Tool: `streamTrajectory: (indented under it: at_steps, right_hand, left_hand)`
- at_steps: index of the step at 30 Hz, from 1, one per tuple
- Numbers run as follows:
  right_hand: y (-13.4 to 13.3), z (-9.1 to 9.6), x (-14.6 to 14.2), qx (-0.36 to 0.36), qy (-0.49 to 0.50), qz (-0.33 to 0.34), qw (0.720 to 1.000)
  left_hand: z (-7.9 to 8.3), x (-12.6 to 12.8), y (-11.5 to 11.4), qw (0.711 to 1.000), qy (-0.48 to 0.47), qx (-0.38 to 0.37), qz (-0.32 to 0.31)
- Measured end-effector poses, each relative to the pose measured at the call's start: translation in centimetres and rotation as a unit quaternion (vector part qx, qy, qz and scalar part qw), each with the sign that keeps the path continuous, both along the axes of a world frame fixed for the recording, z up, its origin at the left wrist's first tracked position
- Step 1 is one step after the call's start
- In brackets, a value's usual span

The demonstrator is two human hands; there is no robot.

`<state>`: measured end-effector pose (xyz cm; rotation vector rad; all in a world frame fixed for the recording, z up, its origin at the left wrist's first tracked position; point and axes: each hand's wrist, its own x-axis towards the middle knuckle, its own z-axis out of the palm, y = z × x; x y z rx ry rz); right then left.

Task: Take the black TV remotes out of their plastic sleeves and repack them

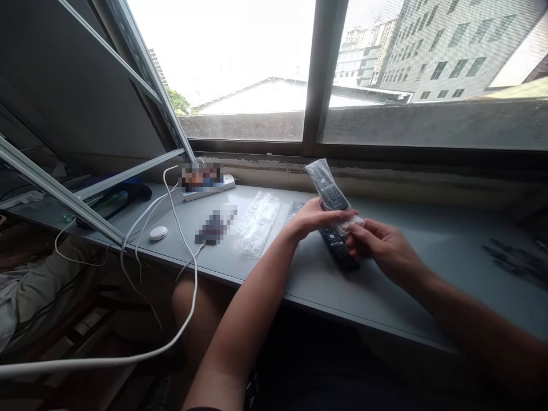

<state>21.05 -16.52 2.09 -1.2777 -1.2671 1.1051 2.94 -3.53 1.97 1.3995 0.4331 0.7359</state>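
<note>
A dark remote control [329, 191] in a clear plastic bag [317, 168] is held up above the desk, tilted away from me. My left hand [315, 217] is closed around its lower part, with the thumb across it. The fingers of my right hand [377, 242] pinch the near end of the plastic bag. Below my hands, a black remote control [342, 251] lies on the desk, partly covered by them. Just left of it, another plastic-wrapped item [295, 209] is mostly hidden behind my left hand.
Clear plastic bags [259, 222] lie on the grey desk [398, 302]. Farther left are a blurred phone-like object [214, 225] with a cable, a round white case [158, 233] and a power strip [229, 181]. A white cable [194, 285] hangs over the front edge. A metal frame [158, 85] stands left.
</note>
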Motion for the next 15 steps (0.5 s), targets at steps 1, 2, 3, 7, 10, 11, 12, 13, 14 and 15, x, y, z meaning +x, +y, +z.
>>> streamTrajectory:
  at_steps: [1, 2, 3, 7, 10, 11, 12, 13, 14, 15]
  right_hand:
    - [0.0, 0.0, 0.0, -0.001, 0.0, 0.0, 1.0]
    - [0.0, 0.1, -0.1, -0.002, 0.001, 0.0, 1.0]
    - [0.0, 0.2, -0.1, -0.002, 0.003, -0.001, 1.0]
    - [-0.3, 0.7, -0.4, 0.006, 0.013, 0.001, 1.0]
    - [-0.4, 0.8, -0.5, 0.007, 0.016, 0.009, 1.0]
    - [-0.4, 0.7, -0.5, 0.007, 0.017, 0.01, 1.0]
    - [-0.4, 0.6, -0.5, 0.007, 0.016, 0.012, 1.0]
    - [-0.4, 0.5, -0.4, 0.008, 0.016, 0.012, 1.0]
    - [-0.4, 0.5, -0.4, 0.008, 0.016, 0.011, 1.0]
    - [-0.3, 0.4, -0.3, 0.007, 0.017, 0.01, 1.0]
  left_hand:
    - [0.1, 0.0, -0.1, 1.0, -0.005, -0.003, -0.001]
    - [0.2, 0.0, -0.2, 1.0, -0.011, -0.007, -0.002]
    - [0.3, 0.0, -0.2, 1.0, -0.019, -0.013, -0.001]
    - [0.6, -0.2, -0.1, 0.996, -0.059, -0.063, -0.002]
    - [0.4, -0.2, 0.6, 0.99, -0.081, -0.117, 0.005]
    - [0.2, -0.2, 0.9, 0.987, -0.086, -0.134, 0.022]
    - [0.1, -0.2, 1.1, 0.984, -0.088, -0.15, 0.046]
    - [-0.2, -0.1, 1.4, 0.98, -0.09, -0.163, 0.074]
    - [-0.4, 0.1, 1.6, 0.976, -0.09, -0.173, 0.1]
    - [-0.6, 0.2, 1.8, 0.972, -0.09, -0.18, 0.12]
